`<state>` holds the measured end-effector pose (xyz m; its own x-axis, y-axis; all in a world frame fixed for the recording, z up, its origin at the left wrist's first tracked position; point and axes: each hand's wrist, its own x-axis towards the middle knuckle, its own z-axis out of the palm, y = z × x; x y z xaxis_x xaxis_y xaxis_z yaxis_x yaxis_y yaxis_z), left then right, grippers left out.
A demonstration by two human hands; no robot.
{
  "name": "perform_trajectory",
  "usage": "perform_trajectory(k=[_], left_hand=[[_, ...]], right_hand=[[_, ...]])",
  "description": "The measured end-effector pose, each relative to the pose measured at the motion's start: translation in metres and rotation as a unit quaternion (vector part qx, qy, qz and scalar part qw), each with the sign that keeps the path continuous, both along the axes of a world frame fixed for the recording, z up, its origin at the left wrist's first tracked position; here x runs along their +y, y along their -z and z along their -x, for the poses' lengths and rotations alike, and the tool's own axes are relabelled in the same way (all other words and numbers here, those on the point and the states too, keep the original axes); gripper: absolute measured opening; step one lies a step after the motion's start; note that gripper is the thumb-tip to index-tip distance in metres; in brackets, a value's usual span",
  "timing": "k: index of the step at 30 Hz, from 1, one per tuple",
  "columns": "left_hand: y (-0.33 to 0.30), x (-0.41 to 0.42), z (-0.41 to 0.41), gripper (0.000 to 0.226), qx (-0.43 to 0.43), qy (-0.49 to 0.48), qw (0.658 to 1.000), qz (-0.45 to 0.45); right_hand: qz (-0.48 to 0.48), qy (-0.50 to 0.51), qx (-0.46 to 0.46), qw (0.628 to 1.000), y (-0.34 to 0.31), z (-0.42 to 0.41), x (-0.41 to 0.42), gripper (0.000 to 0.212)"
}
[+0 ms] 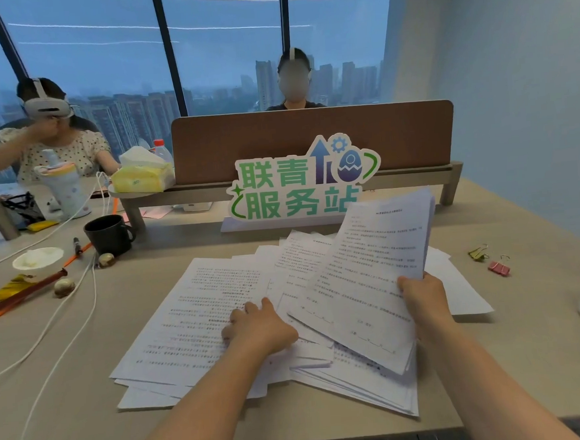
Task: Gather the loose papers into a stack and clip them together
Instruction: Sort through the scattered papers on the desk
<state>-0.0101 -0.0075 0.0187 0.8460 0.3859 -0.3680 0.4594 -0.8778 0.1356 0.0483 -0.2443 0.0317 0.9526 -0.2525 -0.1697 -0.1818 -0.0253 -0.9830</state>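
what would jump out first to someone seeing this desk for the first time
The spread of loose papers fanned across the desk's middle, with the right hand lifting a gathered sheaf and the left hand resting on the sheets. Behind stands a green-lettered sign; two binder clips wait at right.

A white-edged cut-out standing sign point(299, 181) at the back of the beige desk point(90, 422) is showing large green characters reading 联青 on its upper line and 服务站 on its lower line, beside a blue arrow, a gear and an egg emblem. The loose white printed sheets point(199, 315) are carrying lines of small text, too fine and blurred to read.
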Motion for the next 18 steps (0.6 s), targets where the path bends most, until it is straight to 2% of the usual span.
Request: perform_trajectory(k=[8, 14, 18], left_hand=[[0.005, 0.007, -0.001, 0.079, -0.015, 0.004, 0.998, -0.055], [-0.007, 0.029, -0.001, 0.034, -0.104, -0.006, 0.992, -0.066], [-0.020, 0.041, -0.002, 0.025, -0.164, -0.034, 0.985, -0.038]], right_hand=[[0.005, -0.007, 0.008, 1.000, 0.000, 0.000, 0.005, 0.021], [-0.005, -0.020, 0.009, 1.000, -0.004, 0.003, 0.008, 0.021], [-0.010, -0.039, 0.020, 0.999, -0.004, 0.003, 0.009, 0.021]])
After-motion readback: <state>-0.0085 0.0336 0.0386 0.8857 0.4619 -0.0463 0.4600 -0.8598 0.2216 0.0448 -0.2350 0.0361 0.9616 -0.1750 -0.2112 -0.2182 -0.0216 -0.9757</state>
